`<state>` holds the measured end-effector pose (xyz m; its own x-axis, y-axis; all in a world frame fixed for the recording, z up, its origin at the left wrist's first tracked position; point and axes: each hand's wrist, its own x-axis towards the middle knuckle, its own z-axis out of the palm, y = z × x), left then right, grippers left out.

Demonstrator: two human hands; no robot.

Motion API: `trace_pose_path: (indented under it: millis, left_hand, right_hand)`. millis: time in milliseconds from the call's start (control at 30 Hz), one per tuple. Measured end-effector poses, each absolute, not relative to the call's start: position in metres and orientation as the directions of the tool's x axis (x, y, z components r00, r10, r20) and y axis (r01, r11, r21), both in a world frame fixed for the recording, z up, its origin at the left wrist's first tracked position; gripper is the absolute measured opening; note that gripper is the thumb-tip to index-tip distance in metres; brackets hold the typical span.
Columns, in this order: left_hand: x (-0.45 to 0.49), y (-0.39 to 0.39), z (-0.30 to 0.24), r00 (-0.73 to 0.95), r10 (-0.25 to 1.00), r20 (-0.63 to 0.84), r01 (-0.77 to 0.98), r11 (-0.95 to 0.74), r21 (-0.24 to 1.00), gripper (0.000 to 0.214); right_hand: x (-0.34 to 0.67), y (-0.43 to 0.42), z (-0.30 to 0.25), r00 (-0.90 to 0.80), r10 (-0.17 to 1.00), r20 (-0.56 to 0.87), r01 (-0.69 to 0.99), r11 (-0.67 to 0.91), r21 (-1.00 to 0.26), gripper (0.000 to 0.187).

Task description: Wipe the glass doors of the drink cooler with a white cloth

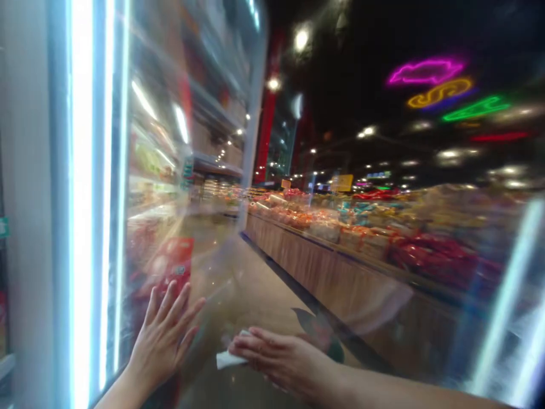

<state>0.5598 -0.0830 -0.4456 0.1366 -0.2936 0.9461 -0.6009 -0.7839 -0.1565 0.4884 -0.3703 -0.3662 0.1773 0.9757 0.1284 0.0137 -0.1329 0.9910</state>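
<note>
My left hand (164, 335) lies flat with fingers spread against the glass door (187, 170) of a lit fridge cabinet, low on the pane. My right hand (276, 355) presses a small white cloth (227, 358) against the same glass, fingers together over it, just to the right of the left hand. The glass is blurred by motion and reflects shop lights. Red packages show dimly behind the pane.
A bright vertical light strip (83, 199) runs down the cabinet frame at left. Beyond the door, a long wooden display counter (340, 272) holds several packaged goods. Neon signs (438, 85) glow at upper right. A floor aisle (251, 284) runs between cabinet and counter.
</note>
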Motion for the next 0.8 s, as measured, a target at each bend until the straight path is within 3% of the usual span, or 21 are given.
trace_pose_path:
  millis: [33, 167, 233, 367, 433, 533, 600, 667, 767, 800]
  left_hand:
    - [0.564, -0.075, -0.445, 0.121, -0.304, 0.945, -0.589, -0.788, -0.178, 0.071]
    - [0.576, -0.056, -0.432, 0.150, -0.186, 0.971, -0.523, -0.848, -0.082, 0.078]
    - [0.580, -0.051, -0.430, 0.164, -0.138, 0.977, -0.509, -0.860, -0.036, 0.079]
    - [0.591, -0.035, -0.434, 0.113, -0.204, 0.972, -0.504, -0.855, -0.121, 0.077]
    - [0.595, -0.027, -0.434, 0.095, -0.212, 0.973, -0.499, -0.855, -0.138, 0.076]
    - [0.593, -0.024, -0.437, 0.124, -0.138, 0.983, -0.494, -0.867, -0.060, 0.075]
    - [0.588, -0.027, -0.447, 0.163, -0.106, 0.981, -0.493, -0.870, -0.013, 0.074]
    - [0.583, -0.031, -0.465, 0.190, -0.103, 0.976, -0.496, -0.868, 0.005, 0.074]
    - [0.580, -0.032, -0.489, 0.205, -0.096, 0.974, -0.505, -0.863, 0.021, 0.074]
    - [0.580, -0.031, -0.494, 0.210, -0.095, 0.973, -0.508, -0.861, 0.026, 0.074]
  right_hand:
    - [0.493, -0.362, -0.348, 0.194, 0.969, 0.150, 0.103, -0.172, 0.980, 0.055]
    - [0.510, -0.318, -0.266, 0.179, 0.824, 0.537, 0.186, -0.565, 0.804, 0.062]
    - [0.520, -0.300, -0.263, 0.148, 0.858, 0.492, 0.240, -0.514, 0.824, 0.064]
    - [0.538, -0.278, -0.264, 0.076, 0.994, 0.075, 0.355, -0.097, 0.930, 0.060]
    - [0.545, -0.257, -0.223, 0.124, 0.984, 0.124, 0.307, -0.157, 0.939, 0.060]
    - [0.556, -0.210, -0.152, 0.231, 0.873, 0.429, 0.160, -0.469, 0.868, 0.060]
    - [0.565, -0.178, -0.146, 0.252, 0.828, 0.501, 0.128, -0.542, 0.831, 0.063]
    - [0.572, -0.154, -0.179, 0.297, 0.877, 0.378, 0.158, -0.435, 0.886, 0.064]
    - [0.575, -0.141, -0.231, 0.355, 0.935, -0.003, 0.260, -0.096, 0.961, 0.060]
    - [0.574, -0.143, -0.232, 0.360, 0.932, -0.054, 0.276, -0.051, 0.960, 0.060]
